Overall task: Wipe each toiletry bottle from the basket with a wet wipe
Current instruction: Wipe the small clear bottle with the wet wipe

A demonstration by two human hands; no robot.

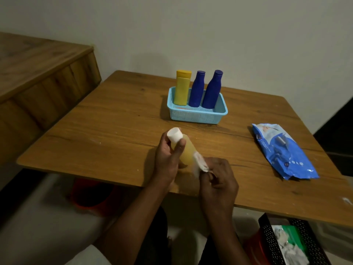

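Desk (118, 119): wooden, set in a room corner, carrying basket, wipe pack and the work in hand.
Wipe pack (282, 152): blue, flat on the desk's right side, well apart from the basket.
Basket (196, 116): light blue, toward the far edge, holding three upright bottles.
Basket bottles: yellow bottle (182, 87) at left, two blue bottles (197, 89) (212, 89) beside it, none touched.
Held bottle (186, 152): pale yellow with white cap, lifted above the desk's near edge between both hands; long axis tilted, cap up and away to the left, base down toward the right hand.
Left hand (168, 157): fingers and thumb curled round the upper body just under the cap.
Right hand (217, 175): fingers curled, pinching the wet wipe (200, 162) against the lower body.
Relation for the coming stroke: wipe at the base end, cap end uphill to the left, so travel likely runs up the long axis; left hand nearer the cap, likely in the way.
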